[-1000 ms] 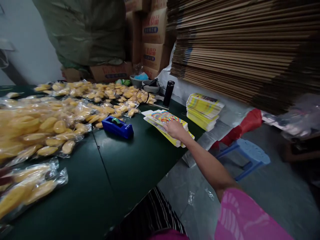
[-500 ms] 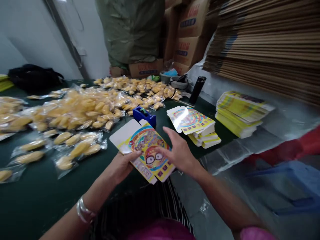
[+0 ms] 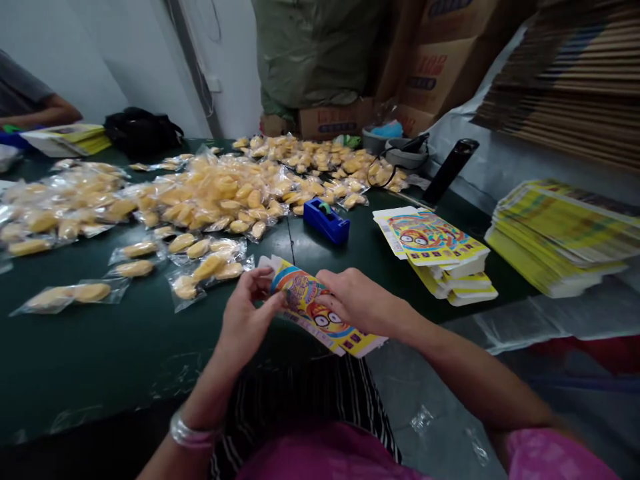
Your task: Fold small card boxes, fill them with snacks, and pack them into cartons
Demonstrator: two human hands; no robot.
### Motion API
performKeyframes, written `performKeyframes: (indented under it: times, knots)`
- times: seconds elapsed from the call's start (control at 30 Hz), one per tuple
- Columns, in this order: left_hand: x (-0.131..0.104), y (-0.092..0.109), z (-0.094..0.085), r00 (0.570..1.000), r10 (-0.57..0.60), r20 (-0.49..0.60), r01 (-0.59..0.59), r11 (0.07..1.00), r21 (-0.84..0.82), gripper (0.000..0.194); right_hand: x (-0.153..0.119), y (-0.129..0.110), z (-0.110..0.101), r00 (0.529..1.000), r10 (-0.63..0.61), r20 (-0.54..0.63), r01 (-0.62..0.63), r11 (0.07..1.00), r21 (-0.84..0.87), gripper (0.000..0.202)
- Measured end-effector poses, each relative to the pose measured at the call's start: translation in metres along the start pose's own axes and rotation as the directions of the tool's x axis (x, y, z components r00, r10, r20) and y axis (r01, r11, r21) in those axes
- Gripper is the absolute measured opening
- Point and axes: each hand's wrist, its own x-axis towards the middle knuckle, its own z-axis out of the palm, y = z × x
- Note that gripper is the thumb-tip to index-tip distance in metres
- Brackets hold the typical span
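Note:
Between my two hands, over the table's front edge, is a printed carton (image 3: 325,317), yellow with a cartoon face in round glasses. My left hand (image 3: 253,303) grips its far left end, thumb on the printed face. My right hand (image 3: 353,297) holds the upper right side, fingers bent over it and partly hidden. Beyond the carton sits a blue tape dispenser (image 3: 326,221). To the right lies a stack of matching flat cartons (image 3: 435,240).
A large pile of clear-bagged yellow pieces (image 3: 215,190) spreads over the dark green table (image 3: 150,360). A black cylinder (image 3: 450,172) and a tall stack of yellow cartons (image 3: 560,233) stand at right. A black bag (image 3: 143,130) and another person's arm (image 3: 55,113) are at far left.
The view has swung left. My left hand has moved to the carton's end flap, and my right hand has come down onto the carton, which now looks narrower and partly folded.

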Motion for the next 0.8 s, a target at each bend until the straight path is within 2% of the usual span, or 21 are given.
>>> performKeyframes:
  times: [0.07,0.13,0.27,0.33,0.4,0.47,0.57,0.6,0.63,0.67,0.73,0.77,0.8]
  knots:
    - [0.01,-0.001,-0.01,0.989,-0.062,0.136,0.074,0.994,-0.083,0.042,0.006,-0.003,-0.005,0.999,-0.033,0.041,0.037,0.994,-0.107,0.011]
    - [0.02,-0.003,-0.023,0.965,-0.082,0.247,0.105,0.991,-0.081,0.036,0.016,-0.004,-0.008,0.994,-0.056,0.088,0.065,0.994,-0.092,0.017]
    - [0.034,-0.011,-0.042,0.929,-0.146,0.341,0.19,0.977,-0.097,0.038,0.042,0.002,-0.009,0.981,-0.088,0.175,0.041,0.966,0.256,0.032]
    - [0.037,-0.015,-0.046,0.904,-0.179,0.389,0.245,0.961,-0.126,0.038,0.054,0.008,-0.007,0.97,-0.086,0.229,-0.029,0.89,0.455,0.027]
    - [0.039,-0.016,-0.046,0.879,-0.202,0.433,0.291,0.945,-0.151,0.036,0.065,0.016,-0.005,0.942,-0.047,0.334,-0.178,0.772,0.61,0.023]
    - [0.044,-0.016,-0.043,0.854,-0.235,0.464,0.342,0.926,-0.161,0.033,0.073,0.025,0.0,0.894,-0.013,0.449,-0.338,0.639,0.691,0.027]
    - [0.055,-0.016,-0.034,0.816,-0.312,0.487,0.427,0.893,-0.144,0.031,0.08,0.041,0.01,0.846,0.01,0.533,-0.468,0.495,0.733,0.021]
    - [0.058,-0.016,-0.033,0.821,-0.321,0.473,0.431,0.891,-0.143,0.03,0.08,0.047,0.014,0.839,0.019,0.543,-0.492,0.45,0.745,0.017]
    - [0.061,-0.018,-0.033,0.845,-0.309,0.436,0.407,0.901,-0.151,0.029,0.079,0.052,0.019,0.835,0.027,0.549,-0.512,0.401,0.76,0.017]
    - [0.061,-0.019,-0.035,0.888,-0.278,0.365,0.357,0.919,-0.167,0.028,0.076,0.056,0.024,0.837,0.032,0.546,-0.522,0.344,0.78,0.018]
    - [0.055,-0.023,-0.042,0.974,-0.191,0.117,0.211,0.959,-0.19,0.026,0.067,0.06,0.033,0.864,0.037,0.502,-0.499,0.199,0.843,0.027]
    - [0.049,-0.025,-0.046,0.986,-0.169,-0.014,0.163,0.967,-0.196,0.027,0.062,0.059,0.039,0.886,0.041,0.462,-0.463,0.12,0.878,0.033]
    - [0.041,-0.027,-0.049,0.978,-0.184,-0.103,0.157,0.962,-0.222,0.033,0.055,0.056,0.044,0.907,0.045,0.419,-0.421,0.045,0.906,0.04]
